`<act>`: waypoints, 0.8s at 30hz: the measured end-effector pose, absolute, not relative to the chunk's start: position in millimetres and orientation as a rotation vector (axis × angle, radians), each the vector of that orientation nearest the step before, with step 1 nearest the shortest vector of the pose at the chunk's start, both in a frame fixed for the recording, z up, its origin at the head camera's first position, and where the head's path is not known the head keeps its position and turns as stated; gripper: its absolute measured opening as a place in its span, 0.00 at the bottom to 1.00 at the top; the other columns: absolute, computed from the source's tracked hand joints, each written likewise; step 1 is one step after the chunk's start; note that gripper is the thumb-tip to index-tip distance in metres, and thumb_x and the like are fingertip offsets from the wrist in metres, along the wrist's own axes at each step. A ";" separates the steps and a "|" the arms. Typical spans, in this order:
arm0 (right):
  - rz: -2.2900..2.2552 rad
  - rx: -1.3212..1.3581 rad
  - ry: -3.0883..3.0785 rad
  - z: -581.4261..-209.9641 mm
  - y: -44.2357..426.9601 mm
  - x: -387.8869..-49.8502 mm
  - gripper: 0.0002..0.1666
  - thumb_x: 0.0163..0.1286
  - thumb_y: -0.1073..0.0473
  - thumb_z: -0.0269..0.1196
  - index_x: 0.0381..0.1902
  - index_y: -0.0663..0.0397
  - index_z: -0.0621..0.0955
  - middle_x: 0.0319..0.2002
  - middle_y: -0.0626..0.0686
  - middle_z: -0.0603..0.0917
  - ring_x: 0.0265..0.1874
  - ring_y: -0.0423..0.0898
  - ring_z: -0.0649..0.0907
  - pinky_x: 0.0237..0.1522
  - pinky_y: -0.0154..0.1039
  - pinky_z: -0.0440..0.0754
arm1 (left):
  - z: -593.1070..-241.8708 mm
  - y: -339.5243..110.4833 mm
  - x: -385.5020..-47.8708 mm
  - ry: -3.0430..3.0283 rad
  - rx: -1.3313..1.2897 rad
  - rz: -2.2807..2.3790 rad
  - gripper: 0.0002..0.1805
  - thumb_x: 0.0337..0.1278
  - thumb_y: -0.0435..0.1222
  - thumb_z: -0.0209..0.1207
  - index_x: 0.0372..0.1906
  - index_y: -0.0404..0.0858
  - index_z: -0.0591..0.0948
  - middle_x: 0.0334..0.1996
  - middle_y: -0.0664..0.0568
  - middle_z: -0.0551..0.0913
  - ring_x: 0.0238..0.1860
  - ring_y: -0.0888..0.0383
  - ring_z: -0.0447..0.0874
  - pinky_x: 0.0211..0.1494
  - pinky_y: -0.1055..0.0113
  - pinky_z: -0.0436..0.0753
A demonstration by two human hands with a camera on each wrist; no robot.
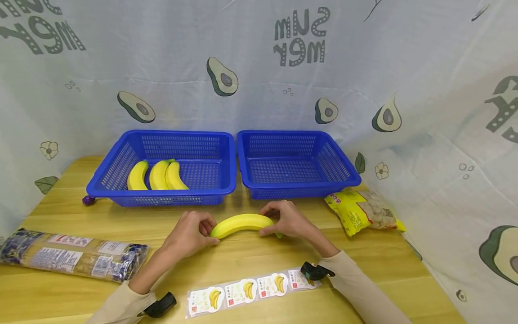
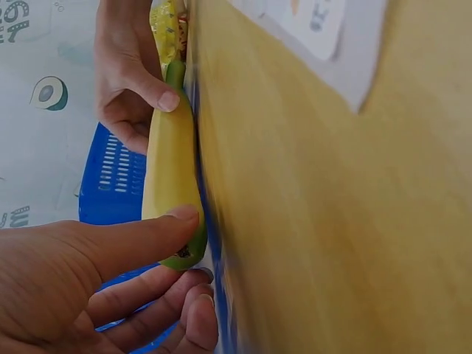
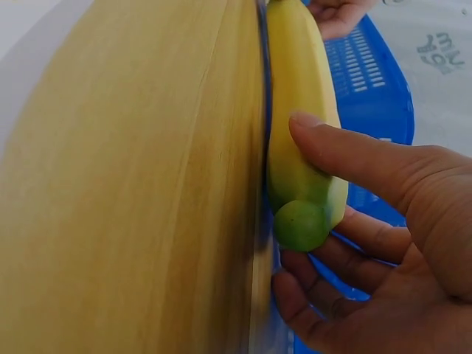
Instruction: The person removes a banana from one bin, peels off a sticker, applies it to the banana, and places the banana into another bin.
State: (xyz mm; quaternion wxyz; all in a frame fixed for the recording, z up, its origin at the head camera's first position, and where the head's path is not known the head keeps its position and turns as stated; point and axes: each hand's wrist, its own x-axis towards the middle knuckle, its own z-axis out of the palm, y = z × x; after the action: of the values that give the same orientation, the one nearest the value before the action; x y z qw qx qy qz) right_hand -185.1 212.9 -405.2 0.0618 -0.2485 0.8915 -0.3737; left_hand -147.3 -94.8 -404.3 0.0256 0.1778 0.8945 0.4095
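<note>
A single yellow banana (image 1: 243, 221) with green ends lies crosswise in front of the two baskets, held at both ends. My left hand (image 1: 188, 234) pinches its left end; in the left wrist view the thumb of that hand (image 2: 110, 273) lies on the banana (image 2: 173, 162) near the green tip, with the fingers behind. My right hand (image 1: 289, 219) grips the other end. The right wrist view shows that hand's (image 3: 398, 214) thumb on top of the banana (image 3: 299, 96) and its fingers curled beneath, by the rounded green end.
Several bananas (image 1: 158, 175) lie in the left blue basket (image 1: 170, 198); a right blue basket (image 1: 299, 191) stands beside it. A yellow bag (image 1: 364, 211) is at the right, a long clear-wrapped package (image 1: 73, 254) at the left. A strip of banana stickers (image 1: 238, 291) lies at the front.
</note>
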 end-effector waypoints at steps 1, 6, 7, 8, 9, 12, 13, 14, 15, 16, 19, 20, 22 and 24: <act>-1.126 -0.751 2.700 -404.9 212.7 -185.0 0.26 0.53 0.60 0.87 0.47 0.63 0.89 0.44 0.55 0.91 0.45 0.48 0.90 0.53 0.43 0.91 | -404.3 -94.5 -147.0 2.763 0.547 1.262 0.17 0.43 0.28 0.85 0.37 0.36 0.88 0.28 0.54 0.85 0.30 0.61 0.81 0.38 0.68 0.84; -1.092 -0.771 2.723 -405.1 212.5 -185.7 0.27 0.52 0.59 0.88 0.46 0.63 0.89 0.43 0.53 0.91 0.44 0.46 0.89 0.51 0.43 0.92 | -405.4 -93.7 -146.1 2.759 0.556 1.246 0.16 0.44 0.27 0.84 0.37 0.36 0.87 0.28 0.54 0.84 0.30 0.61 0.80 0.37 0.68 0.83; -1.091 -0.762 2.721 -404.9 212.5 -185.5 0.27 0.52 0.59 0.88 0.46 0.62 0.89 0.43 0.53 0.91 0.44 0.46 0.88 0.51 0.42 0.91 | -405.7 -93.5 -146.1 2.759 0.560 1.244 0.16 0.44 0.27 0.84 0.37 0.36 0.87 0.28 0.54 0.84 0.30 0.61 0.80 0.37 0.68 0.83; -1.080 -0.760 2.724 -404.8 212.6 -185.2 0.27 0.52 0.58 0.88 0.46 0.62 0.89 0.43 0.53 0.91 0.44 0.45 0.88 0.51 0.42 0.91 | -406.2 -93.5 -146.1 2.760 0.563 1.239 0.16 0.44 0.26 0.83 0.37 0.35 0.87 0.27 0.54 0.84 0.30 0.61 0.80 0.37 0.68 0.83; -1.070 -0.758 2.725 -404.5 212.7 -184.8 0.27 0.52 0.58 0.88 0.46 0.62 0.89 0.43 0.52 0.91 0.43 0.45 0.88 0.51 0.41 0.91 | -406.1 -93.3 -145.8 2.760 0.559 1.229 0.17 0.44 0.26 0.83 0.38 0.35 0.87 0.28 0.54 0.84 0.30 0.61 0.80 0.37 0.68 0.83; -1.041 -0.745 2.734 -402.5 213.4 -183.6 0.28 0.52 0.57 0.88 0.47 0.61 0.88 0.43 0.52 0.90 0.44 0.44 0.87 0.52 0.40 0.90 | -403.8 -92.6 -146.6 2.778 0.561 1.180 0.18 0.44 0.27 0.83 0.42 0.34 0.88 0.29 0.54 0.84 0.31 0.61 0.80 0.38 0.67 0.83; -1.036 -0.738 2.736 -401.9 213.6 -183.3 0.28 0.52 0.57 0.88 0.47 0.61 0.88 0.43 0.51 0.90 0.45 0.44 0.87 0.53 0.40 0.90 | -401.8 -92.5 -146.6 2.794 0.559 1.159 0.20 0.45 0.28 0.83 0.44 0.34 0.88 0.30 0.53 0.83 0.31 0.60 0.80 0.38 0.66 0.83; -1.029 -0.737 2.740 -401.5 213.6 -183.0 0.29 0.52 0.57 0.88 0.47 0.61 0.87 0.43 0.51 0.90 0.45 0.44 0.87 0.53 0.39 0.90 | -399.2 -92.3 -146.3 2.817 0.559 1.138 0.21 0.44 0.28 0.84 0.45 0.33 0.88 0.31 0.53 0.83 0.32 0.60 0.80 0.39 0.65 0.84; -1.028 -0.734 2.738 -401.3 213.5 -182.9 0.29 0.52 0.56 0.88 0.48 0.61 0.87 0.43 0.51 0.90 0.45 0.43 0.87 0.53 0.39 0.89 | -396.1 -92.1 -145.7 2.840 0.559 1.119 0.22 0.44 0.29 0.84 0.46 0.33 0.88 0.32 0.52 0.83 0.32 0.58 0.80 0.39 0.63 0.84; -1.027 -0.732 2.738 -401.2 213.4 -182.8 0.29 0.52 0.56 0.88 0.48 0.61 0.87 0.43 0.51 0.90 0.44 0.43 0.87 0.52 0.39 0.89 | -392.8 -91.9 -144.5 2.864 0.561 1.103 0.22 0.44 0.30 0.84 0.47 0.33 0.88 0.33 0.52 0.83 0.33 0.57 0.80 0.39 0.62 0.84; -1.031 -0.733 2.736 -401.7 212.8 -183.3 0.30 0.52 0.56 0.88 0.48 0.61 0.87 0.42 0.50 0.89 0.43 0.43 0.86 0.50 0.38 0.89 | -383.2 -88.5 -138.9 2.920 0.600 1.089 0.22 0.43 0.31 0.85 0.44 0.35 0.88 0.34 0.51 0.83 0.34 0.55 0.80 0.38 0.61 0.84; -1.029 -0.731 2.735 -402.0 212.7 -183.4 0.30 0.52 0.55 0.88 0.48 0.61 0.87 0.42 0.50 0.89 0.43 0.43 0.86 0.50 0.37 0.88 | -381.1 -86.5 -136.1 2.922 0.622 1.094 0.21 0.43 0.32 0.85 0.43 0.35 0.87 0.34 0.51 0.84 0.35 0.56 0.81 0.38 0.62 0.84; -1.027 -0.727 2.736 -402.0 212.8 -182.9 0.30 0.52 0.55 0.88 0.48 0.60 0.87 0.42 0.50 0.89 0.43 0.42 0.86 0.49 0.36 0.88 | -378.4 -81.1 -129.6 2.906 0.672 1.109 0.20 0.44 0.33 0.86 0.42 0.37 0.87 0.35 0.52 0.85 0.36 0.56 0.81 0.39 0.64 0.84; -1.026 -0.724 2.738 -402.0 213.3 -182.8 0.30 0.52 0.55 0.88 0.48 0.60 0.87 0.42 0.50 0.89 0.43 0.42 0.86 0.50 0.36 0.88 | -377.6 -74.3 -123.1 2.877 0.742 1.131 0.20 0.44 0.33 0.86 0.41 0.37 0.87 0.36 0.53 0.86 0.37 0.56 0.82 0.40 0.65 0.85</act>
State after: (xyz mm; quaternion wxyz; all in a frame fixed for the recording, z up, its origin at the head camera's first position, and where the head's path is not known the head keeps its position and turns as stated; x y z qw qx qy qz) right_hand -182.8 213.3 -402.0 0.0645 -0.2399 0.9070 -0.3400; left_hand -123.1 -74.3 -377.6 -0.0189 0.2332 0.9049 0.3556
